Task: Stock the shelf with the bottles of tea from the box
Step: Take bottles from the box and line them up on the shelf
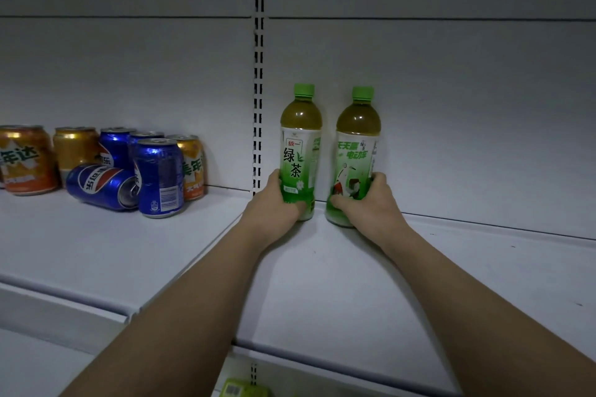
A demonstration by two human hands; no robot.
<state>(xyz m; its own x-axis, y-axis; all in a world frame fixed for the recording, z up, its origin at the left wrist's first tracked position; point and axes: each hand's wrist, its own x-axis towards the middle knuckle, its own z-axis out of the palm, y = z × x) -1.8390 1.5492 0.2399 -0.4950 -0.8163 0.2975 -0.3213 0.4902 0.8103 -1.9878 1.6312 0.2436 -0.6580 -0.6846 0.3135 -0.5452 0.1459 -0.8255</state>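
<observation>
Two green-capped bottles of green tea stand upright side by side at the back of the white shelf (338, 284), close to the rear panel. My left hand (277, 206) grips the lower part of the left bottle (300, 151). My right hand (371, 203) grips the base of the right bottle (356, 151). Both bottles rest on the shelf board, a small gap between them. The box is not in view.
On the neighbouring shelf section to the left stand several orange cans (25, 161) and blue cola cans (159, 177), one blue can (103, 185) lying on its side. A slotted upright post (259, 74) divides the sections. A green object (245, 388) shows below the shelf edge.
</observation>
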